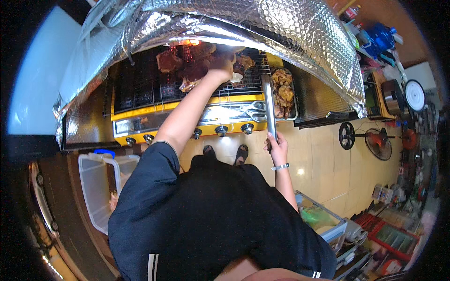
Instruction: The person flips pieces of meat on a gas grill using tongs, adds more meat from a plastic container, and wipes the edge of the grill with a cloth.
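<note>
My left hand (223, 68) is blurred and reaches over the wire grill rack (140, 91) of a yellow grill. Pieces of meat lie around it, among them a flat piece (168, 60) to its left and a browned piece (245, 62) to its right. Beside my fingers is a small white thing (236, 77); whether I hold it I cannot tell. Long metal tongs (269, 105) are in my right hand (278, 146), their far end pointing to the rack's right edge. Close by, a metal tray (295, 111) contains browned meat (283, 92).
Metal scissors (256, 111) lie on the grill's front ledge, above several black knobs (221, 131). A foil-covered hood (309, 38) hangs low over the grill. At left stands a translucent plastic bin (95, 189). Fans (378, 144) and a grey-rimmed crate (332, 230) are at right.
</note>
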A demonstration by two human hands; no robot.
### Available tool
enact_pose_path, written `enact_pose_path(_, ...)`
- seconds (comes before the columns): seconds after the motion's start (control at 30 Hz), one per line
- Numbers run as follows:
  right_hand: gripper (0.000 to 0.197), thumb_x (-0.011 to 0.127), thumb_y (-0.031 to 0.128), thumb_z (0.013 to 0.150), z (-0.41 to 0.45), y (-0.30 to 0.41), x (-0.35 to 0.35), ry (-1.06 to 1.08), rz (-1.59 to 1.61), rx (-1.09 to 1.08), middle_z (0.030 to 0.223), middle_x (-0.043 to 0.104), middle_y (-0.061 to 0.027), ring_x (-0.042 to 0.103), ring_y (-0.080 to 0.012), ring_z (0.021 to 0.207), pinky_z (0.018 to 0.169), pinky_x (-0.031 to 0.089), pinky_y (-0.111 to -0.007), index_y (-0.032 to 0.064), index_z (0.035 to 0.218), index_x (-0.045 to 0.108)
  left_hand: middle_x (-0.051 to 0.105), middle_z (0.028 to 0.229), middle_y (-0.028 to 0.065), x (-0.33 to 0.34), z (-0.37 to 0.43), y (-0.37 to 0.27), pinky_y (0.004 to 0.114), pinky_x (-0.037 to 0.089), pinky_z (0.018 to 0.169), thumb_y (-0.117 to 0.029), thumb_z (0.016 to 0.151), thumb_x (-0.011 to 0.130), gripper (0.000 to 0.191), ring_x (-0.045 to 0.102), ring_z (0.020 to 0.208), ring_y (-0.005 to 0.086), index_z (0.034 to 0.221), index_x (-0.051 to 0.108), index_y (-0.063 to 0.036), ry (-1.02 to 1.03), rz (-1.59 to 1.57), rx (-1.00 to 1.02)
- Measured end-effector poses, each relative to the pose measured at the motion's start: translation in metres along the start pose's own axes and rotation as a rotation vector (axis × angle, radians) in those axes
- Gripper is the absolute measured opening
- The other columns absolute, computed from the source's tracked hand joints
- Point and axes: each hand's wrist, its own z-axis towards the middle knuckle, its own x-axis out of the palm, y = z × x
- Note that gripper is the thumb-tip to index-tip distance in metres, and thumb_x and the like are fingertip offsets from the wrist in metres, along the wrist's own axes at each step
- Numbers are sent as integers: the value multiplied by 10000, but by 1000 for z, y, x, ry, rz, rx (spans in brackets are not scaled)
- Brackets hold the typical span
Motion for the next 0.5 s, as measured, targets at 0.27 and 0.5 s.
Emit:
enact_pose_path(0.27, 228, 624, 194, 861, 64, 15, -23, 263, -26, -11, 661, 555, 0, 497, -51, 521, 453, 422, -195, 7, 975, 561, 661, 833, 84, 19, -3, -24, 602, 330, 836, -252, 671, 689, 134, 605, 900, 250, 753, 679, -146, -340, 196, 17)
enact_pose_path(0.5, 200, 585, 195, 884, 88, 17, -40, 376, -16, 30, 631, 559, -25, 501, -68, 461, 422, 420, -203, 14, 964, 558, 641, 702, 62, -12, -49, -34, 331, 488, 564, -302, 645, 734, 193, 629, 660, 248, 760, 680, -157, -521, 9, -97)
